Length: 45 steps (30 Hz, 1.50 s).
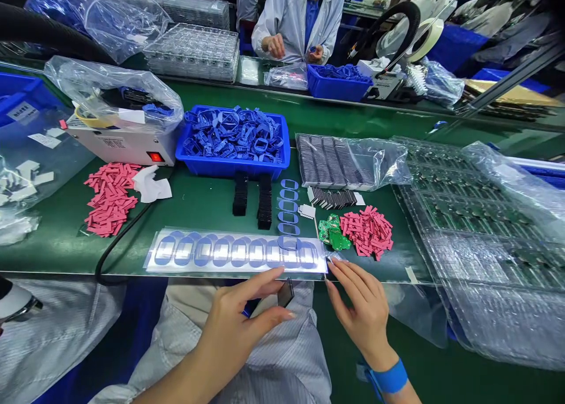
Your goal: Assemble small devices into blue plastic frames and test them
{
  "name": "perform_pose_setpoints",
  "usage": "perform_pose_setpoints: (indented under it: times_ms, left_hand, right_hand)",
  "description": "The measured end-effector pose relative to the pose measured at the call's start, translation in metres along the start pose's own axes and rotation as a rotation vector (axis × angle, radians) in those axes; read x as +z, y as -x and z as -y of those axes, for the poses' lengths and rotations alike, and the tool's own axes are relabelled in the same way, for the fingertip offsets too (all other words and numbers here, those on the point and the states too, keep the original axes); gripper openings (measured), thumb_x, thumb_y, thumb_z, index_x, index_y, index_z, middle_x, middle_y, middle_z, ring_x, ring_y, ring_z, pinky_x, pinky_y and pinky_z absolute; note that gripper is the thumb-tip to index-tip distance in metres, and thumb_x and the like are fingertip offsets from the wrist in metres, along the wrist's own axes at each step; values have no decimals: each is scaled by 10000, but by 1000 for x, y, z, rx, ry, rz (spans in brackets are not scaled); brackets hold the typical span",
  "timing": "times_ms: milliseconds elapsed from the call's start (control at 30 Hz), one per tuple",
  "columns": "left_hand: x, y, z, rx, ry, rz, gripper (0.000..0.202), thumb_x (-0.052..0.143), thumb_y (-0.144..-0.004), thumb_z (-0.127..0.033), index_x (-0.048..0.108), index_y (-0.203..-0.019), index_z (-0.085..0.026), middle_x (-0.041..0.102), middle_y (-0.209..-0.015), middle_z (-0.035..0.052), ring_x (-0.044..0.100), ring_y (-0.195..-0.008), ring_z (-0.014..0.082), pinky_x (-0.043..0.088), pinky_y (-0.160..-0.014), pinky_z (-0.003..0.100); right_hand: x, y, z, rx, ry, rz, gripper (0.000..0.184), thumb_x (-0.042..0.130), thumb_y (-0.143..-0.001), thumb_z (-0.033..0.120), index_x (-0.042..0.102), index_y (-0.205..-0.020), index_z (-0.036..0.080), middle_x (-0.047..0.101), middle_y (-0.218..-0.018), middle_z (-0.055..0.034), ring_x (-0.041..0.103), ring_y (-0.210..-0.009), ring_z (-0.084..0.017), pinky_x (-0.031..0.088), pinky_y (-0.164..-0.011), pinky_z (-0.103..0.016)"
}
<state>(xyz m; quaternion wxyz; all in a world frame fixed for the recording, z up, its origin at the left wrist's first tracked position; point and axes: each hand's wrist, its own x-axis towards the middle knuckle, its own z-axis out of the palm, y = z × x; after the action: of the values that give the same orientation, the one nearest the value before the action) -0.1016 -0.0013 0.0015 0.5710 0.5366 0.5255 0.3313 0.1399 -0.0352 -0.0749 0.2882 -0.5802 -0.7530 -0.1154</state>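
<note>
We pinch a small, thin, dark rectangular piece point(286, 294) in our left grip point(229, 313). Just past that grip lies a long white sheet point(239, 269) with blue rounded rings point(203, 263). Our right grip point(364, 304) is by the sheet's right end; we cannot tell if it holds anything. Past it, little pink strips point(367, 232) lie on the green surface point(203, 204).

Dark piece point(286, 293) in left hand point(235, 314), right hand point(364, 306) by green bench point(62, 252)

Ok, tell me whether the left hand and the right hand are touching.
Apart: the head view shows grey cloth in the gap between the left hand and the right hand.
</note>
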Motion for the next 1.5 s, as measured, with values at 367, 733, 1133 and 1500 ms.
perform_pose_setpoints:
  times_ms: [367, 733, 1133, 1500]
  left_hand:
    - [1, 0, 2, -38, -48, 60, 429, 750, -688, -285, 671, -1107, -335, 778, -940, -6, 700, -956, 230, 573, -832, 316]
    - [3, 3, 11, -2, 9, 43, 413, 758, -680, -297, 683, -1083, -349, 782, -917, -19, 711, -927, 215, 574, -828, 282]
    - [5, 2, 7, -30, 7, 63, 410, 749, -685, -281, 682, -1085, -342, 783, -913, -11, 709, -932, 229, 579, -821, 316]
    - [4, 4, 7, -9, 34, 53, 431, 759, -677, -240, 679, -1079, -372, 782, -904, -42, 710, -924, 188, 569, -807, 238]
  right_hand:
    - [4, -5, 0, -130, 46, 30, 153, 627, -841, 163, 623, -992, 186, 720, -1015, -67, 661, -983, -258, 446, -833, -395]
    - [-4, -4, -9, -202, -14, 11, 245, 639, -817, 104, 639, -1027, 230, 726, -1001, -19, 688, -920, -159, 448, -824, -288]
    - [-1, -12, -17, 287, -119, -54, 130, 553, -866, 240, 596, -750, 197, 617, -737, -32, 565, -711, -172, 451, -641, -319]
    - [5, -8, -21, 314, -155, -89, 151, 532, -890, 237, 643, -799, 193, 619, -732, -35, 559, -696, -168, 452, -639, -317]
